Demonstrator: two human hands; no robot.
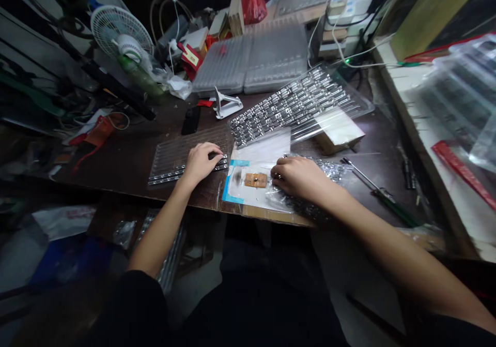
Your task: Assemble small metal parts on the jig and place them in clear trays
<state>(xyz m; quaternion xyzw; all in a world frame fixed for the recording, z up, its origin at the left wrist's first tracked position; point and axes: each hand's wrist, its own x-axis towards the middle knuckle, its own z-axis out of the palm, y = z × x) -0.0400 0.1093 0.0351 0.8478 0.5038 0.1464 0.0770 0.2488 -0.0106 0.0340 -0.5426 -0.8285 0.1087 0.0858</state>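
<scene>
My left hand [202, 164] is over the right part of a clear ribbed tray [174, 153], thumb and fingertips drawn together at a row of small shiny metal parts [170, 175] along the near side. Whatever is between those fingertips is too small to make out. My right hand [296, 176] has its fingers curled down at the edge of a heap of small metal pieces [333, 171] on clear plastic; its fingertips are partly hidden. Between the hands, a small brown block [256, 180] lies on a white sheet [248, 199] edged with blue tape.
Behind, a tray filled with rows of metal parts [287, 106] leans on a box [341, 130]. A white stand [227, 104] and a black phone [191, 120] are nearby. Right lies a green-handled screwdriver [395, 207]. Stacked clear trays [275, 52] and a fan [122, 31] are farther back.
</scene>
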